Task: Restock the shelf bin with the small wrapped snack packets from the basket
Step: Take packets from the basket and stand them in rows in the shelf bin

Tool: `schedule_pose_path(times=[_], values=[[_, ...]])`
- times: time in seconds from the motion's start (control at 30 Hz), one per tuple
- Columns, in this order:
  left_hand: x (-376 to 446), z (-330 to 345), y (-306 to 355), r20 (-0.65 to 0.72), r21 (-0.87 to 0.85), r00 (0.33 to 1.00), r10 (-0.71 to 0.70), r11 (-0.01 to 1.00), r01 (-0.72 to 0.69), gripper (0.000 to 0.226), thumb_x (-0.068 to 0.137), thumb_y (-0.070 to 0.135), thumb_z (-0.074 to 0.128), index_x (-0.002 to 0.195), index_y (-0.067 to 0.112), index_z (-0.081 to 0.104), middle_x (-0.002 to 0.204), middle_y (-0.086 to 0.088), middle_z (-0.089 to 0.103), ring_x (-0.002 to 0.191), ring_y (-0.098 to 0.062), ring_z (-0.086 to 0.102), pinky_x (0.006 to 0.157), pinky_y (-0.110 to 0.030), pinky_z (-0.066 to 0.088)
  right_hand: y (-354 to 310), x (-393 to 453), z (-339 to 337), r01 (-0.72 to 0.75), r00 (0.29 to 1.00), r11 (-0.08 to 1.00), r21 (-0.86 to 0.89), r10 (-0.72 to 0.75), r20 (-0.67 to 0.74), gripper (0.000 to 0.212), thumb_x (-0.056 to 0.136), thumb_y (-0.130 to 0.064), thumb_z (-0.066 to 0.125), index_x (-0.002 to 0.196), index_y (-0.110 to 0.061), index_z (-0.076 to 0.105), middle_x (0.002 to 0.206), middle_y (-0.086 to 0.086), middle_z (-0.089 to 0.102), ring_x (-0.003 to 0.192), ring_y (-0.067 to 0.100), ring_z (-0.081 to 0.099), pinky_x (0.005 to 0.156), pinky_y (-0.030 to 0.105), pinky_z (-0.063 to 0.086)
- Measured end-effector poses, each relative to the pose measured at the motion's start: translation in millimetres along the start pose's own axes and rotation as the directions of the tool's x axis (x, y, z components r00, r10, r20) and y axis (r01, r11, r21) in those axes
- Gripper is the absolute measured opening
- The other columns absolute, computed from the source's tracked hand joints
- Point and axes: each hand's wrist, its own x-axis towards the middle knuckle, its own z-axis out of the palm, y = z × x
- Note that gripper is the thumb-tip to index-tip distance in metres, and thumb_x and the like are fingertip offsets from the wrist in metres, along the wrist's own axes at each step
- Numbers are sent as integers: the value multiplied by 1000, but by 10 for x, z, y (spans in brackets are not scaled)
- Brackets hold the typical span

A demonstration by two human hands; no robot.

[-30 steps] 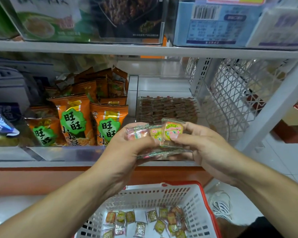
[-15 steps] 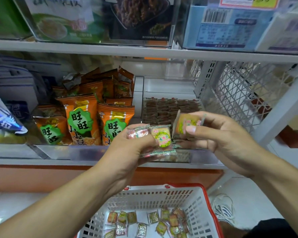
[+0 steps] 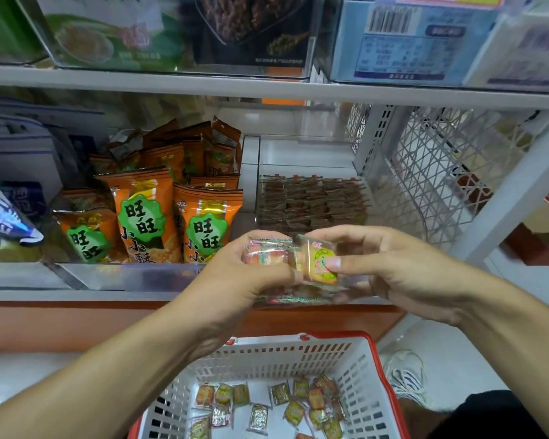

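Observation:
My left hand (image 3: 235, 274) grips a small stack of clear-wrapped snack packets (image 3: 267, 256) in front of the shelf edge. My right hand (image 3: 384, 267) pinches one yellow-and-green packet (image 3: 319, 264) at the right end of that stack, thumb on its face. Behind the hands sits the clear shelf bin (image 3: 311, 201), which holds rows of the same small packets. Below, a white basket with a red rim (image 3: 371, 369) holds several loose packets (image 3: 298, 403) scattered on its floor.
Orange snack bags (image 3: 200, 223) fill the bin to the left. A white wire divider (image 3: 441, 172) closes the shelf on the right. Boxed goods stand on the upper shelf (image 3: 267, 87). A white shoe (image 3: 406, 375) stands on the floor beside the basket.
My right hand held a single packet away from the stack near the bin half a second ago; it is now back against the stack in my left hand. The view shifted slightly.

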Motion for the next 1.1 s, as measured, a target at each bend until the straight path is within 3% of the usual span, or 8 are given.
schedule_pose_path(times=[0.1,0.23,0.33,0.5,0.6,0.7,0.93,1.1], values=[[-18,-6,19,37,-25,999,-28,999,29,57,63,3,90,114,12,67,109,-19,76,97,-31,74,78,-39,62,7,-6,23,-63,994,992,112,52,96,41,85,-12,68,125,-18,68,115,11,72,90,17,69,75,37,63],[-8,20,71,-55,-233,989,-135,965,119,73,51,21,91,117,9,64,104,-12,77,89,-25,77,65,-35,62,-35,7,-12,-24,999,988,155,27,-17,46,81,-8,66,126,-14,67,121,17,71,97,26,66,65,29,58],[-23,53,91,-104,-243,975,-197,956,167,80,47,30,90,119,7,65,96,-9,78,86,-22,78,60,-32,62,-82,-21,-4,25,999,989,148,-29,24,42,82,-8,67,123,-18,71,112,14,72,83,19,63,56,23,45],[-54,59,110,19,-296,969,-245,925,239,58,89,51,65,125,4,65,113,-19,75,100,-32,75,70,-42,64,32,25,210,-47,994,995,87,38,102,44,83,-8,65,126,-16,69,114,17,71,80,15,63,58,25,44],[-53,-27,140,24,-443,967,-254,864,238,44,102,35,45,134,8,58,121,-23,71,104,-41,72,71,-51,62,33,51,242,-62,998,994,90,60,34,46,77,-9,63,123,-15,71,109,16,72,78,15,61,57,26,42],[-38,-51,145,13,-474,974,-224,857,204,35,101,17,49,134,15,59,120,-21,72,103,-42,73,72,-54,62,-17,39,208,-59,998,992,115,57,21,45,74,-10,64,118,-16,74,100,13,73,73,15,63,60,27,42],[-66,-52,142,43,-386,978,-202,900,203,39,52,21,85,89,6,83,104,-19,77,86,-26,78,60,-32,62,-54,32,188,-93,986,963,252,54,157,47,82,-6,63,129,-6,66,130,26,63,109,33,64,96,36,52],[-99,-72,140,117,-336,974,-196,915,224,35,67,35,81,94,12,82,111,-19,76,97,-29,76,69,-38,64,-19,62,214,-79,990,944,319,38,134,46,81,-7,66,127,-7,66,131,22,64,116,35,63,108,45,43]])
